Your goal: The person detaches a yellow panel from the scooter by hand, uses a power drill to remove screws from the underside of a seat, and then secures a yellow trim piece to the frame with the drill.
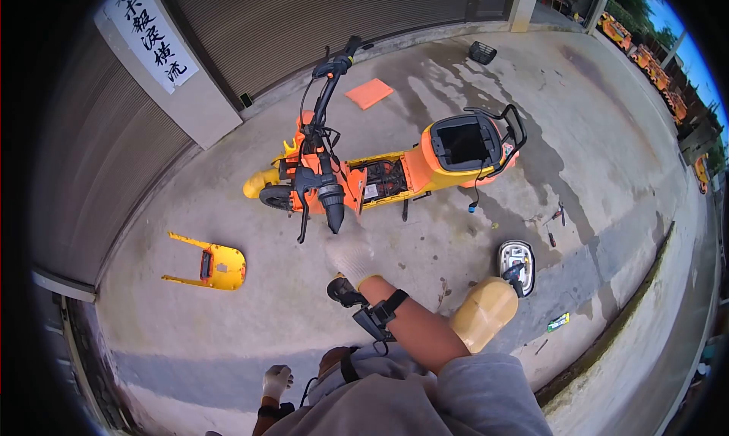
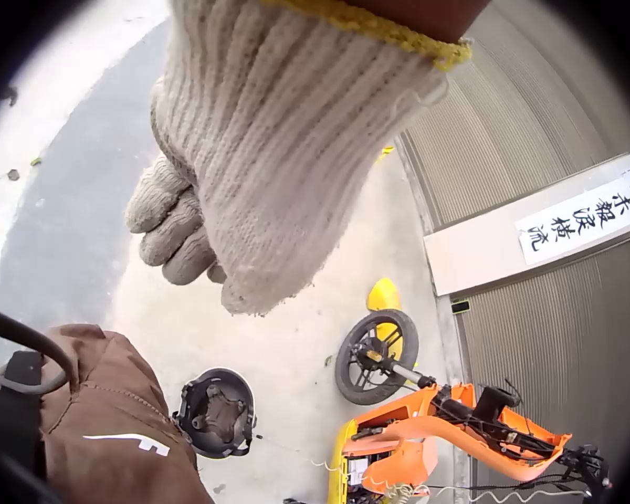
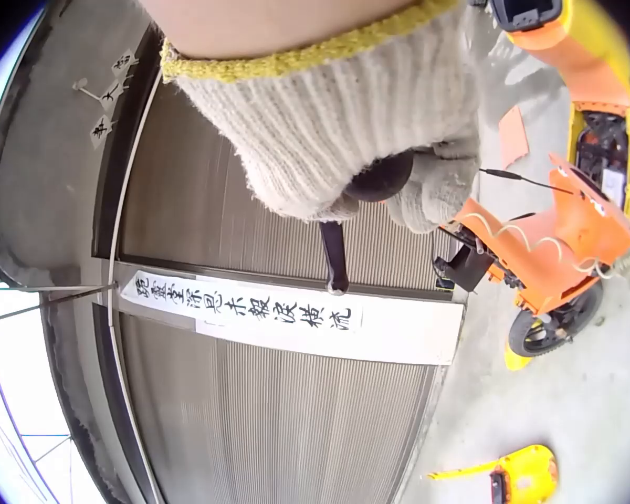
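An orange and yellow scooter (image 1: pixel 421 166) stands upright with its middle uncovered, showing wiring inside. My right hand (image 1: pixel 353 255), in a white knit glove, reaches to the near end of its handlebar. The black handlebar grip (image 1: pixel 332 206) shows in full just beyond the glove in the head view. In the right wrist view, the rounded grip end (image 3: pixel 383 179) appears between thumb side and fingers, close to the palm, with the brake lever (image 3: pixel 334 257) beside it. Low at my side hangs my gloved left hand (image 2: pixel 257 179), its fingers loosely curled around nothing.
A yellow panel (image 1: pixel 225 267) and an orange panel (image 1: pixel 370 93) lie on the concrete. A black helmet (image 2: pixel 215 413) sits near my trousers. To the right are a power drill (image 1: pixel 515 275) on a white-rimmed part, screwdrivers (image 1: pixel 552 239) and a green packet (image 1: pixel 558 322).
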`<action>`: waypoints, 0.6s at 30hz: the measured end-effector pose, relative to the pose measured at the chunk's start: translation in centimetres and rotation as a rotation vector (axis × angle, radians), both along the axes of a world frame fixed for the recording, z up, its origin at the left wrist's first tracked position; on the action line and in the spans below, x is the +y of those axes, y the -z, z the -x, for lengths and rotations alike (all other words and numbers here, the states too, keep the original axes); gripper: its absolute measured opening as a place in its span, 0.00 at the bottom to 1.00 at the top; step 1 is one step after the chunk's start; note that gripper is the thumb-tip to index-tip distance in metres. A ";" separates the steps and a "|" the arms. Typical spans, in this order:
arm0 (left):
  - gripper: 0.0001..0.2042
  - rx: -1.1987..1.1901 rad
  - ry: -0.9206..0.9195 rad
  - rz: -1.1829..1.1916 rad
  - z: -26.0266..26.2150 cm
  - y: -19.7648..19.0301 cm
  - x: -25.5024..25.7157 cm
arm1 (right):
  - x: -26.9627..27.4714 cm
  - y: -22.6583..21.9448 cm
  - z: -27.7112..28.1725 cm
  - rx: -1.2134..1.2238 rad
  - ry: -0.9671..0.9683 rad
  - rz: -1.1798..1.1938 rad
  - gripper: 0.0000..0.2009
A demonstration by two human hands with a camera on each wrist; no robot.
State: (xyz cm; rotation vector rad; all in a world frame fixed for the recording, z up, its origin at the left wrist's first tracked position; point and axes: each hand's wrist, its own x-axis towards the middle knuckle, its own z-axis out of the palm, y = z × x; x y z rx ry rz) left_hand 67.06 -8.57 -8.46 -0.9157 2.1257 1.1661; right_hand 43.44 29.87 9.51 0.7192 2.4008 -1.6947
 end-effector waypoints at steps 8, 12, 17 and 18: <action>0.09 -0.103 -0.004 -0.005 -0.9 -0.7 0.1 | -0.2 -0.4 -0.3 0.011 -0.023 0.022 0.27; 0.10 -0.082 0.007 -0.051 -0.7 0.0 0.7 | -0.3 -0.1 -0.1 0.005 -0.016 -0.020 0.27; 0.10 -0.035 -0.035 -0.054 -0.9 0.8 0.8 | -0.6 0.7 0.0 0.033 -0.047 0.000 0.28; 0.12 -0.096 0.038 -0.121 -0.7 3.2 -1.2 | -0.3 0.5 0.0 0.035 -0.059 -0.002 0.28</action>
